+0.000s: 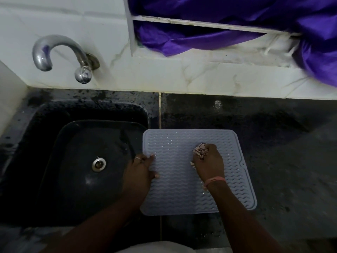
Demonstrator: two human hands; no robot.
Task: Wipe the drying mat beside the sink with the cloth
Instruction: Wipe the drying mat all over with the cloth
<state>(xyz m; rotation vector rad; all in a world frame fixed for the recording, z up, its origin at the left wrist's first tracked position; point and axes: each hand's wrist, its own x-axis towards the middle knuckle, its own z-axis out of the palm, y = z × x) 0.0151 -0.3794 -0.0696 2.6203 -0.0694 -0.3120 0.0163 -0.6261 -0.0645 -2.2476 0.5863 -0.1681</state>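
Beside the sink point(54, 128), on its right, the drying mat point(182, 194) lies flat on the dark table point(264, 143), its left edge just at the sink's rim. The sink is a dark basin holding only a metal drain point(98, 164) at its bottom; no dishes show in it. A curved metal tap point(60, 50) comes out of the white wall behind the sink. Farther right of the sink, above the table, purple fabric point(237, 19) hangs over a white ledge.

The left hand point(141, 170) reaches in from below and rests on the mat's left edge, next to the sink, with fingers stretched out flat and a ring on one finger. The right hand point(207, 161) sits on the middle of the mat, to the right of the sink, fingers curled tightly round a bunched, patterned cloth point(200, 150) that is pressed against the wavy ribbed surface. A pink band point(215, 180) circles the right wrist.
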